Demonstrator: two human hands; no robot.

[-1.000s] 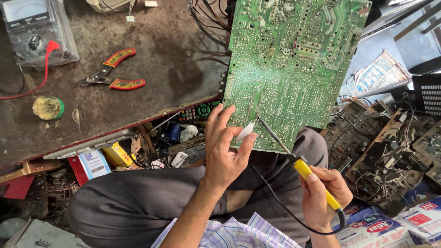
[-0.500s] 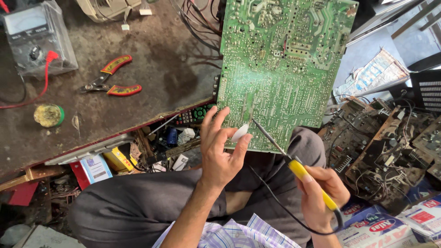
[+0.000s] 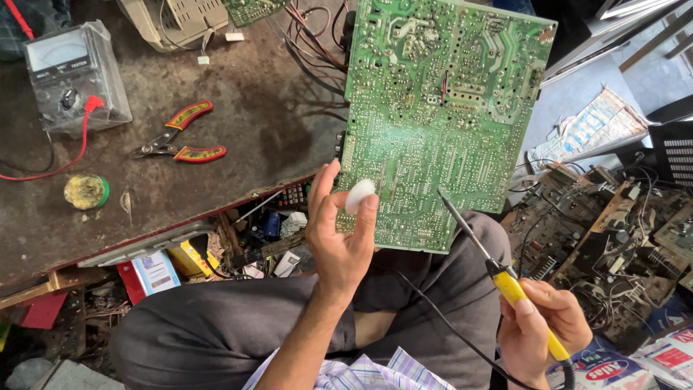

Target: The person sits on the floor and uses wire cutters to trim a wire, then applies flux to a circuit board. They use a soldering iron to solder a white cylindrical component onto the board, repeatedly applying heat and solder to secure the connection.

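Grimy dark worktop (image 3: 238, 130): clear-cased meter (image 3: 72, 76) far left with red lead, round tin (image 3: 86, 191) below it, red-handled pliers (image 3: 177, 141) beside. Left hand (image 3: 339, 242) at the bench edge, thumb and fingers pinched on a small white pad (image 3: 359, 195) touching the green circuit board (image 3: 440, 123), solder side up, overhanging the lap. Right hand (image 3: 541, 328) clamped round a yellow-handled soldering iron (image 3: 505, 278), tip on the board's lower edge.

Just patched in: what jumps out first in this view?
The big green circuit board fills the upper middle, solder side up, resting against the dark workbench. The left hand presses a small white pad to its lower edge, while the right hand, lower right, points a yellow-handled soldering iron at it.
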